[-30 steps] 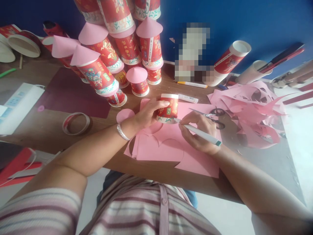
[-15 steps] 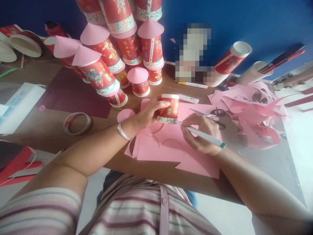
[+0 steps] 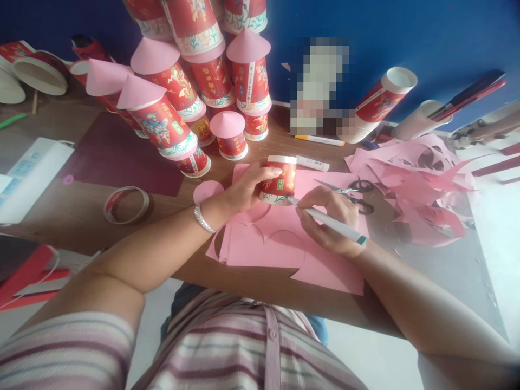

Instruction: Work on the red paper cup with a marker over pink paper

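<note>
Brown table (image 3: 87,205) carries pink paper (image 3: 280,254) by its near edge, over which the left hand (image 3: 251,187) clamps a red cup (image 3: 282,181) and the right hand (image 3: 336,205), right of it, pinches a white marker (image 3: 331,220) slanting up-left to the cup's patterned band (image 3: 275,199).

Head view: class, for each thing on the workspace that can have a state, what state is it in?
Left hand: closed around the red cup
Red cup: held, green marks along its lower band
Right hand: gripping the pen
Pen: uncapped, tip at the cup's lower band
Scissors: lying down, blades partly hidden
Pink sheets: overlapping, lying flat
Pink scraps: heaped
White tube: lying on its side
</note>
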Available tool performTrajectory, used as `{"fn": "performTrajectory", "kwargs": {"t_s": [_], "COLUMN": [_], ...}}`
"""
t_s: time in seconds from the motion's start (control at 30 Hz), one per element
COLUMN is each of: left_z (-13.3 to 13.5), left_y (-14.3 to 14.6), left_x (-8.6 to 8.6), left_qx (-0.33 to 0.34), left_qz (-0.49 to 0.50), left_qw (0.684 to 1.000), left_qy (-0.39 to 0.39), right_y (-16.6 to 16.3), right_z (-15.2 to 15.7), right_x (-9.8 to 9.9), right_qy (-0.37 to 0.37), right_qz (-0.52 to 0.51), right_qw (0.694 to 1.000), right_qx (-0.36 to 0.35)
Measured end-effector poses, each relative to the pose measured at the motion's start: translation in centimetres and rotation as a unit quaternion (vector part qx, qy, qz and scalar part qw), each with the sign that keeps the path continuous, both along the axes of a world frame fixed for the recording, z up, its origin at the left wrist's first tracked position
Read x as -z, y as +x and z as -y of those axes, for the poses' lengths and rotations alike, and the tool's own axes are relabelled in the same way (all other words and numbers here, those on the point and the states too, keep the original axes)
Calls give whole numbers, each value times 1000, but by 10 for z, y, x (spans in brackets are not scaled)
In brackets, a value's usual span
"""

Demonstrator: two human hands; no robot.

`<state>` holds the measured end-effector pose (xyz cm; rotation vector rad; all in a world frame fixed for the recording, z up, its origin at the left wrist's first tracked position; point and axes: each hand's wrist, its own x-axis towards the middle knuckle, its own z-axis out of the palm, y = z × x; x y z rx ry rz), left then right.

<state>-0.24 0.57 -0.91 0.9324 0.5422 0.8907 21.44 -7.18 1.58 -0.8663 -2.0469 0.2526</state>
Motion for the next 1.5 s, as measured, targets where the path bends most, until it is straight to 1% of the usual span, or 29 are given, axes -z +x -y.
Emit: {"fn": "performTrajectory", "kwargs": {"t_s": [0.2, 0.3, 0.47, 0.67, 0.87, 1.03, 1.3, 1.5], "left_z": [2, 2, 0, -2, -1, -1, 0, -1], "left_y": [0, 0, -1, -3, -2, -2, -2, -3], "left_x": [-5, -5, 3, 10, 6, 4, 2, 2], "left_qx": [8, 5, -12, 5, 15, 3, 1, -33], "left_qz": [0, -4, -3, 12, 11, 8, 11, -26], "left_qw": [1000, 1000, 1000, 1000, 1000, 1000, 1000, 999], "left_qy": [11, 16, 18, 14, 9, 2, 6, 4], "right_y": [-1, -1, 0, 1, 1, 1, 2, 1], "right_z": [1, 1, 3, 3, 1, 2, 3, 3], "right_x": [-1, -2, -4, -3, -1, -1, -2, -1], "right_qy": [14, 17, 2, 3, 13, 15, 14, 11], "right_qz": [13, 10, 1, -4, -6, -5, 2, -7], "right_qw": [1000, 1000, 1000, 1000, 1000, 1000, 1000, 1000], "right_qx": [12, 4, -3, -14, -17, -25, -9, -25]}}
